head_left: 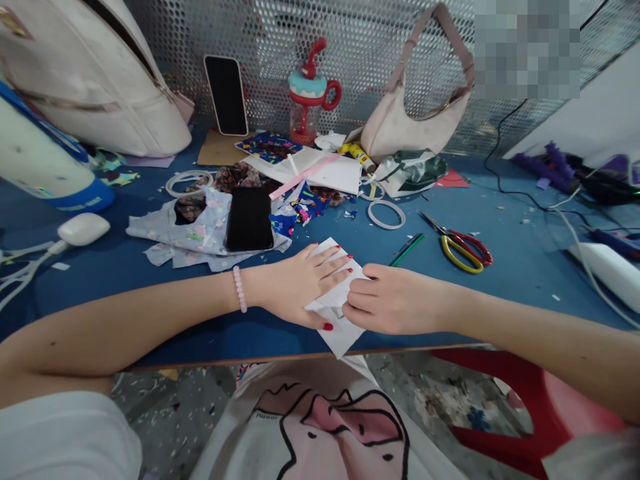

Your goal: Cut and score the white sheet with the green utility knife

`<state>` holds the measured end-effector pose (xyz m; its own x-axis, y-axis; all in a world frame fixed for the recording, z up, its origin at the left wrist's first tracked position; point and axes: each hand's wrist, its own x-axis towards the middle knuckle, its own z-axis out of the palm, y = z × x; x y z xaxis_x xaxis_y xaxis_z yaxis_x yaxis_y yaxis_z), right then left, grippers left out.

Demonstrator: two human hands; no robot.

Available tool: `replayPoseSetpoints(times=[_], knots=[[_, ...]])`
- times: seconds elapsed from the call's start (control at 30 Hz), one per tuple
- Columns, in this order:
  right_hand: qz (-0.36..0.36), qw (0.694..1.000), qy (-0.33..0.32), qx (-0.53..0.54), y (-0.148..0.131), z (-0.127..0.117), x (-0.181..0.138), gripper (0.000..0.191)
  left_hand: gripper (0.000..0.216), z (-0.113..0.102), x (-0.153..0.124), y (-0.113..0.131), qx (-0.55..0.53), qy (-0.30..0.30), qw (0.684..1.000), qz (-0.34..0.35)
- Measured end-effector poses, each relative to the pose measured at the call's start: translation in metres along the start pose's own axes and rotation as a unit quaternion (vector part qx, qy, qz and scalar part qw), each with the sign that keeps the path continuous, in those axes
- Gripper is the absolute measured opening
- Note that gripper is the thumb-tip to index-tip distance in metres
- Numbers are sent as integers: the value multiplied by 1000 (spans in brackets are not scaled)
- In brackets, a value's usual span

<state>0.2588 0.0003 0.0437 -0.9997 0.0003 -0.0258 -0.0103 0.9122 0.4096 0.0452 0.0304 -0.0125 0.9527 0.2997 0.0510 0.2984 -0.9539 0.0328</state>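
Observation:
A folded white paper (336, 303) lies at the near edge of the blue table (520, 267), one corner hanging over the edge. My left hand (300, 283) lies flat on it with fingers stretched out, pressing it down. A pink bead bracelet sits on that wrist. My right hand (395, 300) rests against the paper's right side, fingers curled and pinching its folded edge.
Red-and-yellow scissors (463, 247) and a green pen (407, 248) lie right of the paper. A black phone (249, 219) lies on fabric scraps behind my left hand. Tape rings, a glue tube, a pink handbag (415, 120), a cup and a propped phone stand farther back.

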Motion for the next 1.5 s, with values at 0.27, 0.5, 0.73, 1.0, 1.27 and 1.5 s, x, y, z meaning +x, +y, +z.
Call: replayPoseSetpoints(times=[0.27,0.5,0.73,1.0,1.27,1.5], knots=[[2,1000,-2,18,9,4,-1,23,90,-4,-1,1,15,-32,999,-1],[37,996,-53,55,6,4,-5,24,91,-5,1,2,5,-37,999,-9],[77,989,-87,91,5,7,-10,21,90,-6,0,1,7,-29,1000,3],[113,977,-124,130,5,6,-14,20,88,-8,0,3,15,-32,999,0],[125,974,-124,146,5,7,-19,18,88,-9,0,3,9,-19,1000,-1],[142,970,-119,156,3,9,-24,18,89,-10,0,4,7,-19,1000,-1]])
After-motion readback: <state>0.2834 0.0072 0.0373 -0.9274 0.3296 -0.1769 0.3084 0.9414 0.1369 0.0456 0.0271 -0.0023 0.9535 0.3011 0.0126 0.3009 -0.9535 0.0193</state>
